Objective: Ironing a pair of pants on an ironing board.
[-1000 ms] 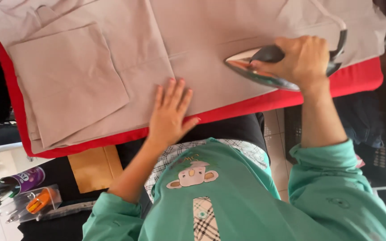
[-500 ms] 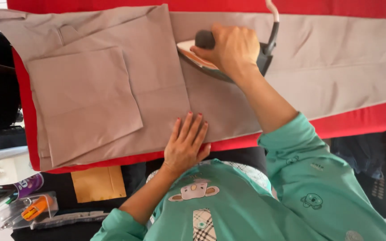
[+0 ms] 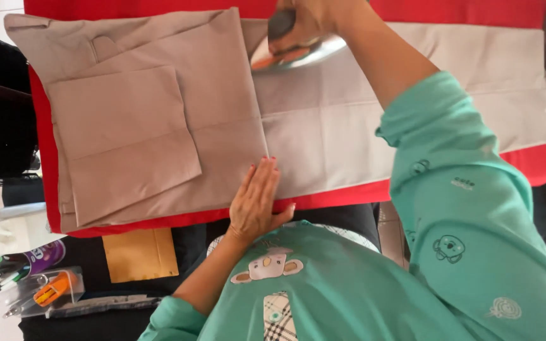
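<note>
Ironing in progress. The beige cloth (image 3: 222,126) lies spread over the red cover (image 3: 462,9) of the bench. The right hand (image 3: 308,22) is closed around the handle of the iron (image 3: 295,53), which rests on the cloth at its far edge, just right of the folded part. The left hand (image 3: 257,202) lies open and flat on the cloth's near edge, pinning it. The step in hand appears to be pressing the single layer; any further stroke calls for the cloth held taut and fingers clear of the iron.
</note>
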